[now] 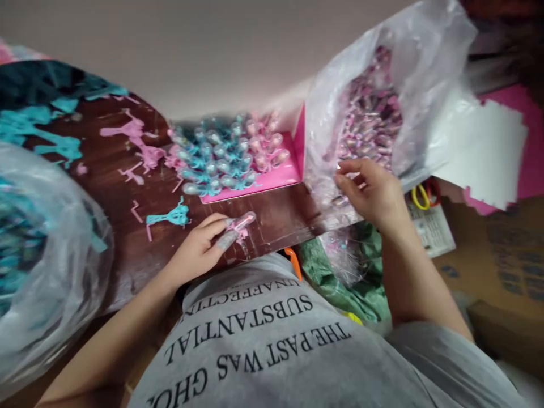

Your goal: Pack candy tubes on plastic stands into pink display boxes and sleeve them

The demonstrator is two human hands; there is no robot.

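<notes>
My left hand (199,243), grey wrapping on its fingertips, pinches a small clear-domed toy (246,219) with pink plastic parts just above the table's front edge. At the mouth of a clear plastic bag (325,113), my right hand (376,190) has its thumb and fingertips drawn together; whatever may be between them is too small to make out. Inside the bag lie many small pink and purple pieces (369,119). Between the hands and the wall, a pink box (274,182) carries rows of clear-domed teal and pink toys (219,152).
A teal plastic part (172,216) and pink plastic parts (142,144) lie on the dark brown table (123,243). At left stands a plastic bag (85,226) of teal pieces. Yellow-handled scissors (420,197) and white card sheets (488,153) are on the right.
</notes>
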